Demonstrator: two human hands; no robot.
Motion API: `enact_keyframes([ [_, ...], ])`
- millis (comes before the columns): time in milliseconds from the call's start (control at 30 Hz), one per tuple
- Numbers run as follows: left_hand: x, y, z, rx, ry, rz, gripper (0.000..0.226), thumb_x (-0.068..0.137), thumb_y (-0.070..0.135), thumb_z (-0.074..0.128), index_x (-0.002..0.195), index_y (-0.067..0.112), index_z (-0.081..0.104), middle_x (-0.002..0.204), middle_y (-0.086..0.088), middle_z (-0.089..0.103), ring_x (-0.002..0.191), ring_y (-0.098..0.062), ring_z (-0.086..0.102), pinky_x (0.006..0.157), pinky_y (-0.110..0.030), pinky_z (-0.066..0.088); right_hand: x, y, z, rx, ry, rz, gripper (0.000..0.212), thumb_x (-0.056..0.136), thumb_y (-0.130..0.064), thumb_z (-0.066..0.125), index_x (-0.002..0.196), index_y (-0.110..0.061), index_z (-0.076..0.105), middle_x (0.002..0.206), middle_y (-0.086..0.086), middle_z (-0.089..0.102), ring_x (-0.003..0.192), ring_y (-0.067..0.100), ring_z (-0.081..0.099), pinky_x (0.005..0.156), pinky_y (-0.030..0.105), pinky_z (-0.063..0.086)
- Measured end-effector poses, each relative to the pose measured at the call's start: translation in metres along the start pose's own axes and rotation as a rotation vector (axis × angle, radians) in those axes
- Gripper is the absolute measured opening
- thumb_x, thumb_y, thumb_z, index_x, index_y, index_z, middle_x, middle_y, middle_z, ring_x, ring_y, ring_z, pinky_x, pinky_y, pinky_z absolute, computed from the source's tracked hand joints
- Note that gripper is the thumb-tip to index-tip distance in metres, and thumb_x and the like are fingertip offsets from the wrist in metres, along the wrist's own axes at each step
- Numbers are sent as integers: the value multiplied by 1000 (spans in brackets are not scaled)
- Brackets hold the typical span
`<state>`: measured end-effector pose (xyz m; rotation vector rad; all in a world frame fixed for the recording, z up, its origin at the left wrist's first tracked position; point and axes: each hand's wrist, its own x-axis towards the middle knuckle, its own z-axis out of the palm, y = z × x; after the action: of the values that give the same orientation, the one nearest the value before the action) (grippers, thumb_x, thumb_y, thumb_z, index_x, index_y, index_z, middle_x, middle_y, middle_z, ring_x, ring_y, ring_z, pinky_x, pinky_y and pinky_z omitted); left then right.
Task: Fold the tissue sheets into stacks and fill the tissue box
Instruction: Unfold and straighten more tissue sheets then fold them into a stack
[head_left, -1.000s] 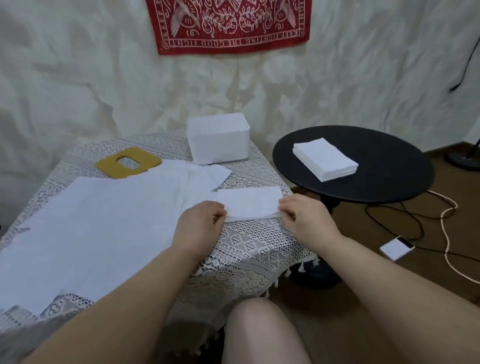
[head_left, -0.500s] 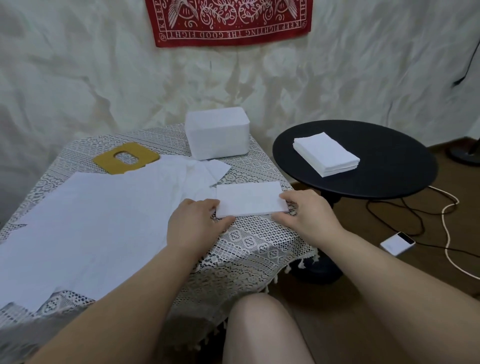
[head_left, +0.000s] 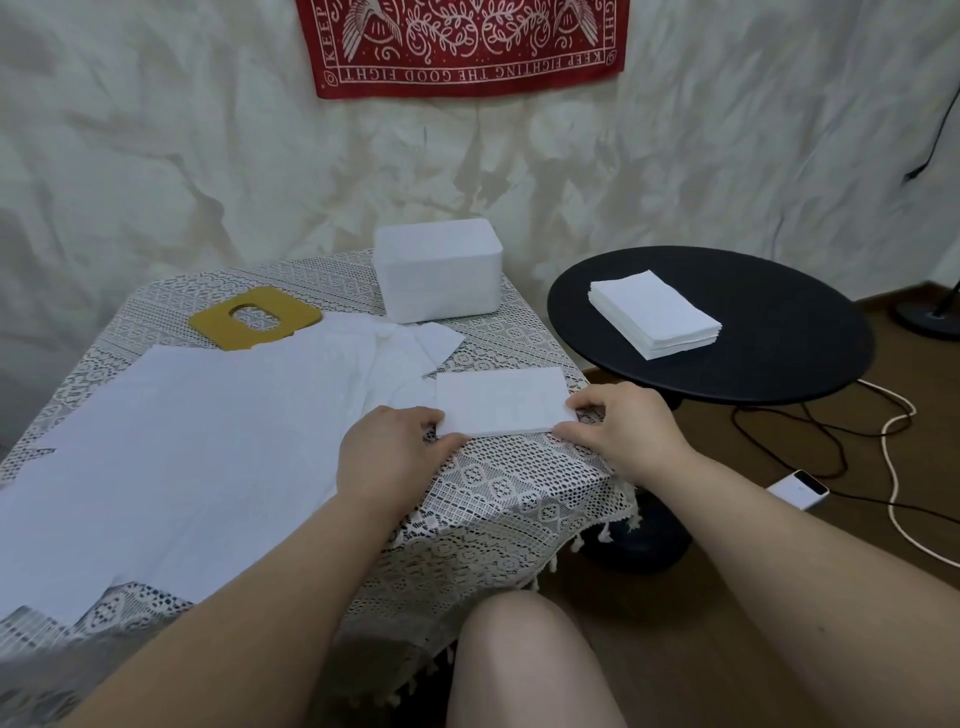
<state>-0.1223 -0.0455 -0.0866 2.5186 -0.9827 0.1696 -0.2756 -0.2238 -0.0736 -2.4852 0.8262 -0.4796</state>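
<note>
Left hand (head_left: 387, 452) and right hand (head_left: 626, 428) pinch ends of folded tissue stack (head_left: 501, 401) on lace tablecloth (head_left: 498, 488); tissue box (head_left: 439, 270) behind.

Lace-covered table (head_left: 498, 483) — loose sheets (head_left: 208, 441), folded stack (head_left: 501, 400), perhaps tissue box (head_left: 439, 270), yellow lid (head_left: 254, 318).

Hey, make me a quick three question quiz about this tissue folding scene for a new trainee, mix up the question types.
1. True or false: the finished stack sits on the round black table.
2. Which thing has an oval hole? A) white block B) yellow lid C) red cloth
3. Fill in: the left hand and right hand hold the two ends of the folded ____.

Key: 1 true; 2 B; 3 tissue
</note>
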Motion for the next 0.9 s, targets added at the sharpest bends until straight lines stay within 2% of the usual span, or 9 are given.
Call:
enact_keyframes([
  [233, 1, -3, 3, -22, -6, 11, 41, 83, 56, 60, 113, 28, 68, 104, 2, 69, 100, -16, 59, 76, -28, 46, 2, 2, -1, 38, 11, 5, 36, 77, -34, 76, 106, -13, 71, 100, -2, 68, 89, 8, 55, 73, 19, 37],
  [400, 2, -5, 7, -23, 23, 94, 35, 86, 54, 56, 103, 28, 71, 131, 13, 56, 118, -14, 46, 89, -29, 41, 4, 3, 0, 19, -9, -14, 35, 78, -34, 75, 104, -12, 71, 102, 0, 67, 88, 10, 55, 76, 22, 41],
  [467, 3, -8, 9, -35, 45, 159, 32, 91, 49, 51, 108, 30, 70, 136, 11, 52, 122, -17, 42, 97, -33, 39, 3, 3, 0, 13, -7, -21, 33, 80, -35, 73, 102, -10, 71, 102, 1, 67, 94, 15, 57, 80, 28, 44],
  [533, 3, -9, 10, -33, 24, 200, 30, 95, 42, 47, 117, 33, 65, 141, 12, 47, 126, -20, 37, 102, -36, 35, 1, 2, 4, -31, 47, -70, 34, 86, -37, 66, 106, -10, 69, 108, 1, 66, 106, 18, 52, 88, 30, 41],
  [600, 4, -9, 10, 8, -24, 220, 32, 97, 37, 45, 125, 36, 59, 145, 14, 42, 130, -20, 33, 105, -36, 31, 0, -2, 9, -92, 72, -166, 41, 92, -38, 56, 124, -12, 60, 131, 2, 57, 128, 20, 38, 102, 28, 30],
  [700, 6, -8, 9, 70, -90, 240, 35, 98, 35, 40, 130, 39, 53, 146, 16, 39, 133, -17, 31, 107, -37, 30, 0, -12, 18, -250, -119, -272, 58, 97, -47, 39, 147, -19, 29, 157, -3, 20, 146, 19, 5, 116, 32, 8],
  [800, 7, -8, 9, 83, -123, 236, 35, 99, 36, 38, 131, 40, 51, 145, 16, 41, 133, -17, 32, 107, -37, 31, 0, -18, 25, -343, -290, -265, 69, 95, -58, 26, 151, -22, 9, 160, -4, -3, 146, 18, -9, 119, 37, 1],
  [900, 7, -8, 10, 84, -136, 240, 35, 98, 36, 39, 131, 40, 52, 144, 16, 42, 132, -16, 33, 107, -36, 31, 1, -17, 26, -362, -369, -230, 72, 94, -61, 21, 152, -21, 2, 159, -1, -7, 146, 18, -11, 119, 38, 0],
])
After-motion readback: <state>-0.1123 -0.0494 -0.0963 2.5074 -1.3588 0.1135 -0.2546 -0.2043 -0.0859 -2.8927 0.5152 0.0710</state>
